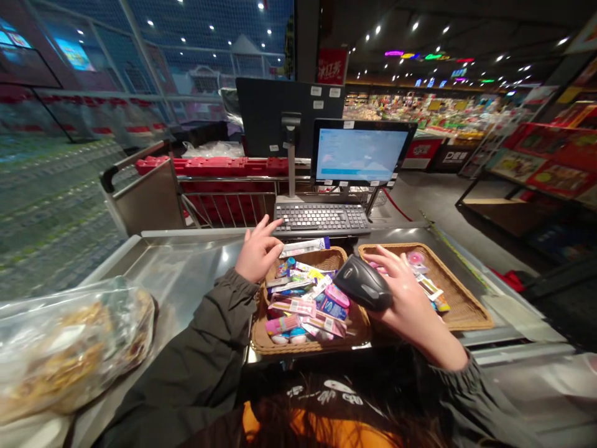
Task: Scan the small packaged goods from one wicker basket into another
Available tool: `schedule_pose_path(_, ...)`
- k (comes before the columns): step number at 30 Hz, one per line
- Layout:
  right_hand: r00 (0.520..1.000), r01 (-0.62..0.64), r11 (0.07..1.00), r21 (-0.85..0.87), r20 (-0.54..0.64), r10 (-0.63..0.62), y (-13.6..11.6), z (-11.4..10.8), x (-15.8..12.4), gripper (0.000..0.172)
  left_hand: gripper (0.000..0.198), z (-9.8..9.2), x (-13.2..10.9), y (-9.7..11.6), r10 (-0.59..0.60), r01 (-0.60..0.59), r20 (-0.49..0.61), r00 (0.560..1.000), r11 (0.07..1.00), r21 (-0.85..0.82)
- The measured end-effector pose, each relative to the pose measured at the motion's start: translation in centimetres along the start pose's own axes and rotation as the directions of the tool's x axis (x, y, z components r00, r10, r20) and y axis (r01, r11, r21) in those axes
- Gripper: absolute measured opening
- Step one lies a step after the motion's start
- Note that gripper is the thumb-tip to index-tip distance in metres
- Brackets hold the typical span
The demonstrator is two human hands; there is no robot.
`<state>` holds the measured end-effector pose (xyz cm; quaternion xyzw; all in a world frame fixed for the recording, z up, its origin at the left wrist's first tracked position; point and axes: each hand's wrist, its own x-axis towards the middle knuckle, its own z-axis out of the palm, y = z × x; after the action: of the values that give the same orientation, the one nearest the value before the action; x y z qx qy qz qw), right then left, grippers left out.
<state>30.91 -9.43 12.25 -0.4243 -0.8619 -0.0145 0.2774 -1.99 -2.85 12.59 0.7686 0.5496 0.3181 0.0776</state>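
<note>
My left hand (258,252) is at the back left of the fuller wicker basket (261,344), with thumb and a finger at the end of a slim white-and-purple packet (305,247). The packet juts out to the right over the basket's back rim, and the upper fingers are raised toward the keyboard. In my right hand (405,289) is a black barcode scanner (364,283), its head pointing left above the basket. Small colourful packets (298,305) fill this basket in a heap. A second wicker basket (466,311), holding fewer small items (431,287), lies partly behind my right hand.
A keyboard (321,218) and a lit monitor (361,155) stand behind the baskets. A second screen (270,118) shows its back. On the metal counter (172,261), a clear bag of brownish food (74,348) lies at the left. A cart (144,193) stands beyond the counter.
</note>
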Motion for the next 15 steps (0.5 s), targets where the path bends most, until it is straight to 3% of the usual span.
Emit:
schedule_pose_path(7,1.0,-0.012,1.0,0.005,0.025,0.012,-0.2,0.4,0.2,0.034,0.03,1.0,-1.0,-1.8,0.009,-0.008,0.205,0.979,1.0,-0.005)
schedule_pose_path(15,0.995,-0.037,0.999,0.02,0.098,0.034,-0.2,0.9,0.0,0.034,0.024,3.8,-3.4,-3.8,0.034,-0.013,0.485,0.874,0.999,-0.046)
